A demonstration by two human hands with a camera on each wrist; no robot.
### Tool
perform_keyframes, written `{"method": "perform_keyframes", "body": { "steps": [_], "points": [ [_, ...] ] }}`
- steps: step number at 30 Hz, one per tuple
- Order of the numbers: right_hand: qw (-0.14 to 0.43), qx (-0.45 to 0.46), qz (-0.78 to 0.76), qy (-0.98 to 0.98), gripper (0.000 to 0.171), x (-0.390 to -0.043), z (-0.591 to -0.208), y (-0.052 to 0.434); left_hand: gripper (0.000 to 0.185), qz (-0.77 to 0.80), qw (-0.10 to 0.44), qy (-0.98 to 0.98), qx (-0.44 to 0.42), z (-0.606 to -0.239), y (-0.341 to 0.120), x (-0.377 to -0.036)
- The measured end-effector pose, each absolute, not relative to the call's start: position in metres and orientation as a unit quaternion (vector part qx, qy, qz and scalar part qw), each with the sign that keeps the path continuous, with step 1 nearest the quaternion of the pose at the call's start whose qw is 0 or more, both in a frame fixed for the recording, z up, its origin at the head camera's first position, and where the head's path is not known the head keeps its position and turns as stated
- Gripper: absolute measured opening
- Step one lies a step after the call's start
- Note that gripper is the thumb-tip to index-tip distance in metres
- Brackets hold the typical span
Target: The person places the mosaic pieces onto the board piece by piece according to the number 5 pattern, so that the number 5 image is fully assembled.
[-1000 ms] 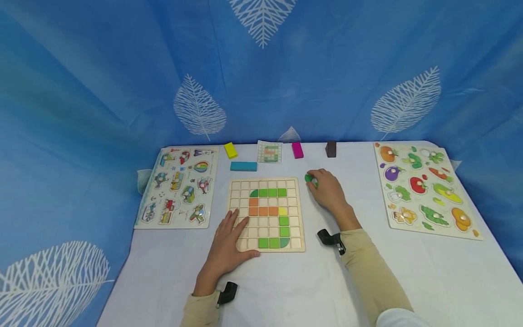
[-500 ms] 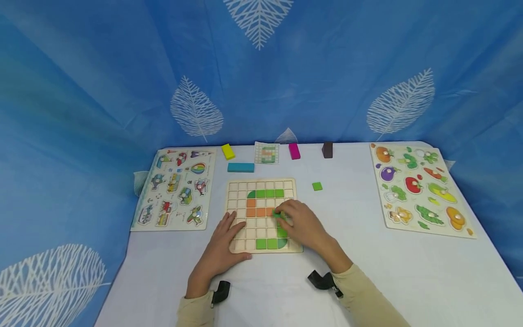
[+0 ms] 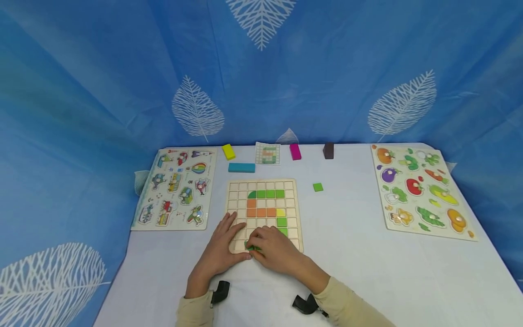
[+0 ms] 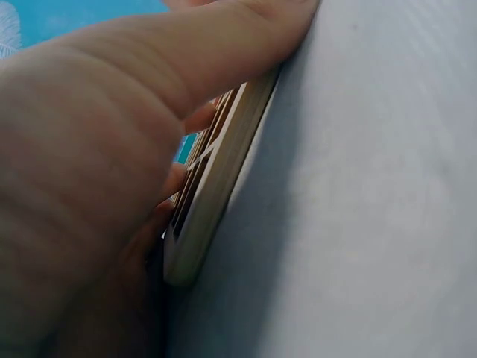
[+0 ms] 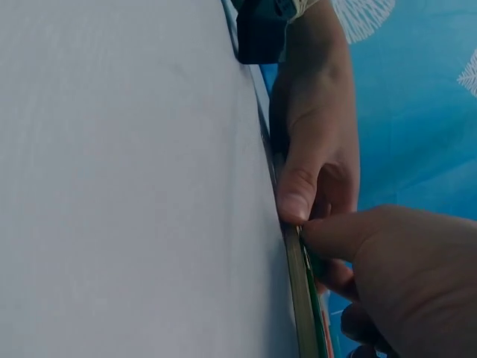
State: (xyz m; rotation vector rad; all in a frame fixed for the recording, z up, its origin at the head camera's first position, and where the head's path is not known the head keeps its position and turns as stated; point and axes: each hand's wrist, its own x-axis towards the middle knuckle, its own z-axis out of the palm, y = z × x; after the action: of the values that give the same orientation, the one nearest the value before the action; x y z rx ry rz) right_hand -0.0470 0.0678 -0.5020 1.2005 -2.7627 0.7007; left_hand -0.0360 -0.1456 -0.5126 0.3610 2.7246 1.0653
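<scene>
A wooden grid board (image 3: 294, 186) lies on the white table, with green, orange and yellow tiles set in its cells. My right hand (image 3: 275, 250) reaches over its front rows and pinches a small dark green tile (image 3: 249, 246) at the bottom row, left of the middle. The fingers partly hide that tile and the green ones beside it. My left hand (image 3: 220, 245) rests on the board's left front corner, fingers spread over the cells and thumb along the front edge. In the right wrist view the left thumb and right thumb nearly meet at the board's rim.
A loose light green tile (image 3: 318, 187) lies right of the board. Behind stand a pattern card (image 3: 268, 153) and blocks in yellow (image 3: 229, 151), blue (image 3: 241, 168), magenta (image 3: 295, 152) and dark brown (image 3: 328, 151). A vehicle puzzle (image 3: 173, 188) sits left, a vegetable puzzle (image 3: 421, 190) right.
My right hand has carried the dark green tile from right of the board, across it, to the front row by my left thumb. The light green tile stayed behind. My left hand keeps its place.
</scene>
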Motion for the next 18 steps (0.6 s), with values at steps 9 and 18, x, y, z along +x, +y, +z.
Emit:
{"method": "perform_keyframes", "body": {
  "steps": [9,18],
  "points": [
    [0.044,0.377,0.214,-0.9,0.007,-0.0468,-0.5058,0.0666,0.088,0.364,0.099,0.919,0.118,-0.512,-0.145,-0.0365],
    [0.054,0.374,0.196,-0.905,0.007,-0.0464,-0.5055,0.0677,0.087,0.361,0.102,0.92,0.115,-0.5113,-0.1445,-0.0359]
  ]
}}
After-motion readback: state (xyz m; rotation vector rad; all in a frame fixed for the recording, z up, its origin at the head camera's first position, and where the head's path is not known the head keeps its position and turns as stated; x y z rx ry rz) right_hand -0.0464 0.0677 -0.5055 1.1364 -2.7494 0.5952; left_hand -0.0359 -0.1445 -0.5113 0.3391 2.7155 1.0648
